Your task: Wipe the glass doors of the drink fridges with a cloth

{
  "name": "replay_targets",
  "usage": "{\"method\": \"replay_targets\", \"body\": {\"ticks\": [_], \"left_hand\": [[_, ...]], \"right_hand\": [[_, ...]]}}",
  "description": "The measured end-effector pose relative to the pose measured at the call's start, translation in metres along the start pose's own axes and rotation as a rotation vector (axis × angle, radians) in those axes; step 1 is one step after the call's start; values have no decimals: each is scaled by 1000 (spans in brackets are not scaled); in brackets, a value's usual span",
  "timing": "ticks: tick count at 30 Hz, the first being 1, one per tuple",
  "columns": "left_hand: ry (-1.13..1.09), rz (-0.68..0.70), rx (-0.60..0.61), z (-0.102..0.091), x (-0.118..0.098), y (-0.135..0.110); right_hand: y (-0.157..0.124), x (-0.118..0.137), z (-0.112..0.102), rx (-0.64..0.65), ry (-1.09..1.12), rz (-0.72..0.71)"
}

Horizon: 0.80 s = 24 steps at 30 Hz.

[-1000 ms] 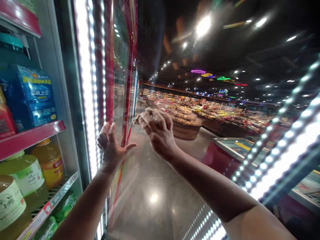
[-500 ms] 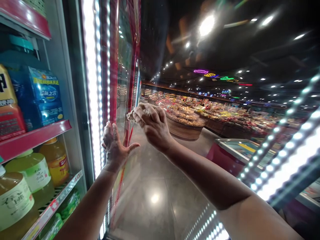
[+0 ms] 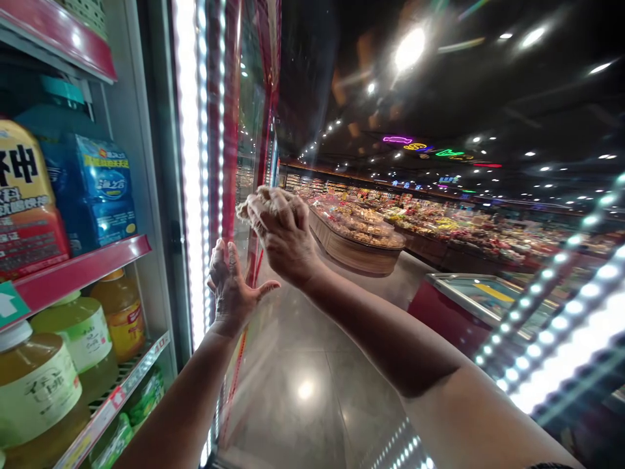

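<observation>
My right hand (image 3: 286,234) is closed around a crumpled, pale cloth (image 3: 254,202) and holds it up against or close before the glass door (image 3: 251,111); whether it touches the pane I cannot tell. Lower and to the left, my left hand (image 3: 232,286) is spread with the thumb sticking out to the right, and nothing is in it. Its fingers reach toward the red-framed door edge beside a bright LED strip (image 3: 188,163). The door has a red frame and stands swung out from the lit cooler.
Cooler shelves (image 3: 88,273) on the left hold a blue bottle (image 3: 105,195), a green-labelled bottle (image 3: 39,391) and other drinks. A chest freezer (image 3: 469,293) stands at right. Beyond it is a rounded produce stand (image 3: 361,251). Grey floor (image 3: 293,417) lies below.
My right hand has moved a little left and up with the cloth, toward the red door frame. My left hand keeps its spread pose while the view has shifted slightly.
</observation>
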<state>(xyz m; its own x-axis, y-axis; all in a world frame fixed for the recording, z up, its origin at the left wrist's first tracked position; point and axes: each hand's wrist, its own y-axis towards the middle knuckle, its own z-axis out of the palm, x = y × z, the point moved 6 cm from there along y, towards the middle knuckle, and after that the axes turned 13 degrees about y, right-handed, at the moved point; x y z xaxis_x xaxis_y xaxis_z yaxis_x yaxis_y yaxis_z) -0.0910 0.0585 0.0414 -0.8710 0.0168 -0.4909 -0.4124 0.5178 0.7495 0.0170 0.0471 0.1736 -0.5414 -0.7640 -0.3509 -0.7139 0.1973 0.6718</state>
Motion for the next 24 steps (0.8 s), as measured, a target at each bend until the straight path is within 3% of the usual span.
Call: {"method": "replay_targets", "body": {"ticks": [4,10,15,20,24], "left_hand": [[-31,0,-53,3,2,0],[-64,-40,-83,6,6,-1],[-90,-75,-90,4,5,-4],[-102,-131,-33,6,4,-5],[-130,-145,-40,3,4,-5]], "right_hand": [[6,11,18,102,-18,-124],[29,11,16,15,-82,-51],[35,23,28,145,-90,-157],[50,16,17,6,-90,-69],[50,29,35,102,-65,-217]]}}
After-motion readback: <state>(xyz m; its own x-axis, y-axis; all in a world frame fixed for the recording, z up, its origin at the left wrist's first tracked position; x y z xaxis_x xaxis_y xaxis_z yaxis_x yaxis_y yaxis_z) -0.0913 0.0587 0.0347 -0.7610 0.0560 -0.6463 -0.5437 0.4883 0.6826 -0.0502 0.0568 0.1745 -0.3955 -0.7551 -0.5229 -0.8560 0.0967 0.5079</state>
